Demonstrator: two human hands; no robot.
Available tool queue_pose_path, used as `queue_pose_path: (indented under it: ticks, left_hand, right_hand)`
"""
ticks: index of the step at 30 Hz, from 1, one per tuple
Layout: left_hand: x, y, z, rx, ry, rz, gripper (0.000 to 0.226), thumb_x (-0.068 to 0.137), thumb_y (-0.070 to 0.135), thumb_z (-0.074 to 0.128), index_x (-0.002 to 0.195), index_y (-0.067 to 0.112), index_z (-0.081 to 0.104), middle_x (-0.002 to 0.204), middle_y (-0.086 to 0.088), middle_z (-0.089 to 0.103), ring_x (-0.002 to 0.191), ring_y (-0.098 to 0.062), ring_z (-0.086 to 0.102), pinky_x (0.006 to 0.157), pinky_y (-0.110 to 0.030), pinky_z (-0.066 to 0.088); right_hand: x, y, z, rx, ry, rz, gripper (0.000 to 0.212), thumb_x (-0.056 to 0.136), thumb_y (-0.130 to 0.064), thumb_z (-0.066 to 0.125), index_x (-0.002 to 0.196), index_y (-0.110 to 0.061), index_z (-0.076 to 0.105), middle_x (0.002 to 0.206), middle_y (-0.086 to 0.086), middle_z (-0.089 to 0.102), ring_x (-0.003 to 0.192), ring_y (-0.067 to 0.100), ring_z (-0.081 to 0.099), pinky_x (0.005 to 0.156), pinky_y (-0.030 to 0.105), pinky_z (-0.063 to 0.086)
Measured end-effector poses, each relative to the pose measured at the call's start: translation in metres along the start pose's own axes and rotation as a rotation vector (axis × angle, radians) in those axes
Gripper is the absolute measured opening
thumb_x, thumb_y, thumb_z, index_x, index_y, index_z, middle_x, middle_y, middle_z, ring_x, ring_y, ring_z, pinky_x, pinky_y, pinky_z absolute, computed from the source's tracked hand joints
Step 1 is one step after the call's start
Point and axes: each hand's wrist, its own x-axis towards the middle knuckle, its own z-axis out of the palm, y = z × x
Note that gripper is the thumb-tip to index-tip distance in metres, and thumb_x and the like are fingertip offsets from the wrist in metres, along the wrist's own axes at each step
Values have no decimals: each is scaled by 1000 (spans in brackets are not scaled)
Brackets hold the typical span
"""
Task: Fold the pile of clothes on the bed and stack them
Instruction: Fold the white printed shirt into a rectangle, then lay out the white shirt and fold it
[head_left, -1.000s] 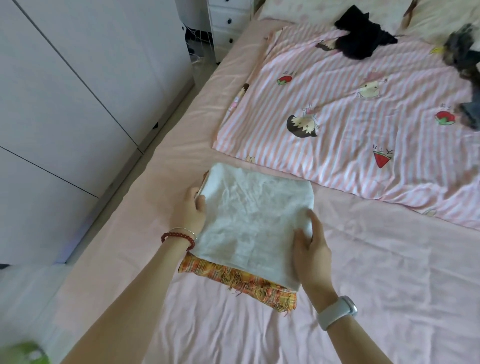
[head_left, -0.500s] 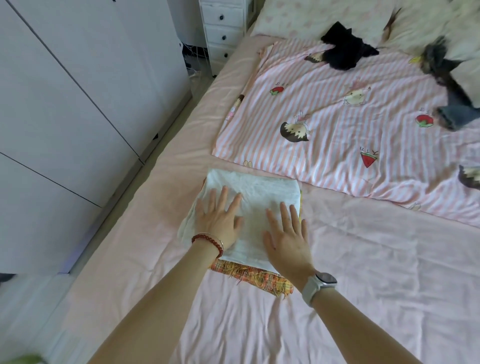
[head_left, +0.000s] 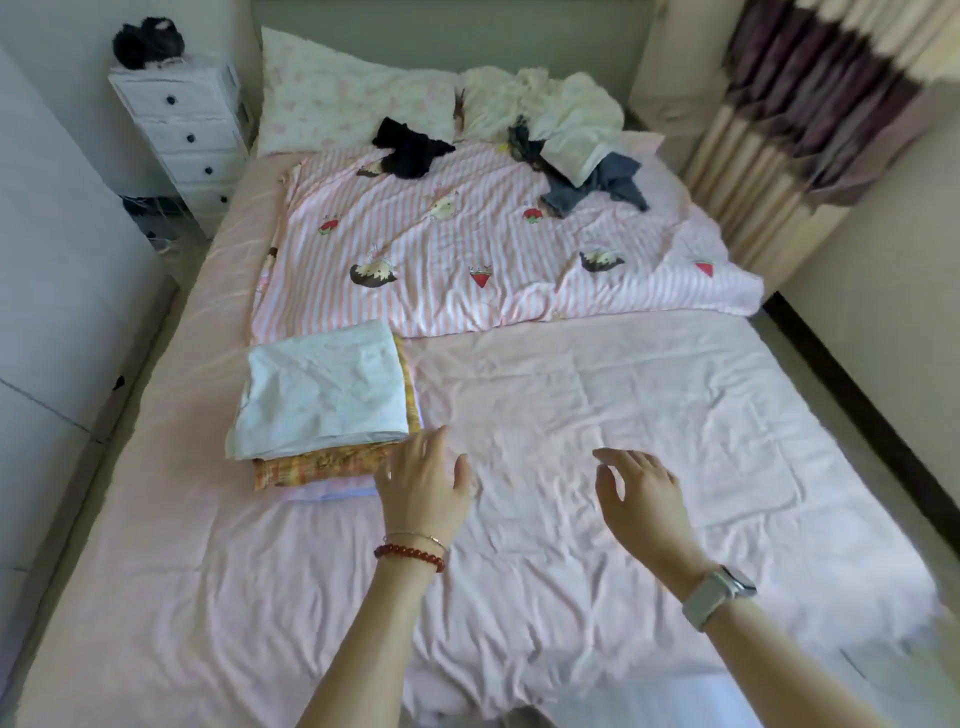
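**Both hands off the stack**

Both hands have lifted off the white cloth since half a second ago, when the palms lay flat on it, and my view has swung up to take in the whole bed (head_left: 571, 415).

I see my left hand (head_left: 423, 491) over the pink sheet just beside the stack's (head_left: 322, 415) near right corner, fingers loosely spread and holding nothing; I cannot tell whether the fingertips touch the cloth edge. My right hand (head_left: 641, 493) hovers further right, well apart from the stack, fingers relaxed and slightly curled, also empty. A red bead bracelet (head_left: 410, 556) sits on the left wrist, a watch (head_left: 719, 592) on the right.

The stack lies on the left part of the bed: a white cloth (head_left: 322, 395) folded on top, an orange plaid piece (head_left: 322, 465) under it, and a pale layer (head_left: 332, 491) showing at the bottom edge.

Beyond it a pink striped blanket (head_left: 467, 249) is spread flat. On its far side lies the unfolded pile (head_left: 566, 140) of cream and blue-grey clothes, with a black garment (head_left: 410, 150) lying apart to its left. A pillow (head_left: 343, 98) sits at the head, and a white drawer unit (head_left: 187, 130) stands beside the bed at far left.
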Motion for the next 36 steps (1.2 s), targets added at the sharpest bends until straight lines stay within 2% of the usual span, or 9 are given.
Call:
queue_pose_path:
  ticks: [4,7,11,17,22,27,29,33,36]
  left_hand:
    - [-45,56,44,11,-152,157,33,73,30,50,93,10,69,90,-7,69,79,-30,68,64,-46,54]
    - [-57,102,80,-13,-259,207,35,82,19,62,116,9,63,118,-8,62,110,-31,58,90,-47,43]
    - [-48,190,121,5,-333,404,43,89,33,46,127,15,54,132,-3,52,124,-24,45,102,-41,30]
    - [-43,361,217,-22,-368,693,75,70,52,20,119,12,61,122,-6,60,116,-29,53,95,-44,35]
    - [-50,524,314,28,-427,763,63,77,46,29,124,16,57,127,-4,56,121,-26,48,100,-41,30]
    - [-51,673,384,46,-481,854,46,90,37,41,132,19,49,133,0,50,126,-20,41,101,-35,26]
    - [-46,712,403,30,-474,867,44,90,36,43,130,18,51,131,-1,52,125,-21,43,101,-36,27]
    - [-13,764,428,40,-467,857,61,80,47,28,128,19,53,129,0,53,123,-20,44,102,-37,26]
    - [37,805,449,67,-417,821,51,87,42,35,130,20,50,132,2,50,126,-18,41,104,-36,24]
  right_hand:
    - [-67,71,-38,4,33,240,29,92,-20,46,111,-10,66,110,7,67,108,30,58,92,41,44]
    - [-105,117,-63,-2,51,394,30,93,-17,48,120,-13,60,119,5,63,114,27,54,96,37,40]
    - [-133,179,-105,31,105,553,34,95,-21,43,127,-16,54,126,1,58,118,22,50,98,35,38]
    - [-148,313,-172,71,206,758,36,95,-23,40,130,-19,51,131,-1,55,122,19,47,102,39,36]
    - [-133,461,-249,24,198,827,38,96,-22,39,132,-18,48,132,1,53,124,20,44,100,31,32]
    - [-107,580,-336,-100,156,813,39,96,-25,36,133,-20,46,132,-1,53,124,21,43,100,32,32]
    - [-94,615,-361,-91,156,835,39,96,-24,36,134,-19,45,133,0,52,124,22,43,101,33,32]
    - [-52,674,-394,-94,130,814,40,97,-24,36,135,-19,44,133,-1,51,125,21,42,102,32,32]
    - [1,714,-415,-90,138,750,39,96,-24,35,134,-20,45,133,-2,52,124,21,43,101,33,33]
